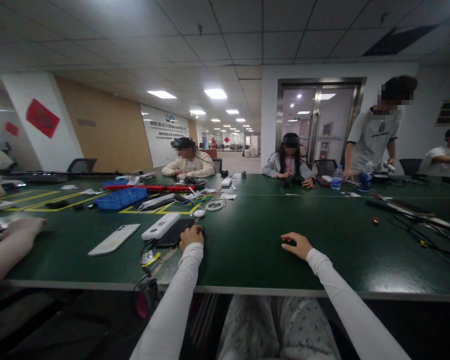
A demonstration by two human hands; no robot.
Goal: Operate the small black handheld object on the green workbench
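Observation:
My left hand [191,237] rests on the dark green table [255,235], fingers curled shut over a small dark object I cannot make out, right beside a black phone [175,232]. A white power bank [160,226] lies on that phone's left edge. My right hand [297,244] lies on bare table about a forearm's length to the right, fingers bent and pinched together, with nothing visible in them. Both arms wear white sleeves.
A white phone [114,239] lies left of the power bank. Farther back are a blue tray [121,198], a coil of white cable [214,205] and red strips. Cables [427,235] trail at the right. Several people sit or stand along the far edge; another person's arm [7,245] enters at left.

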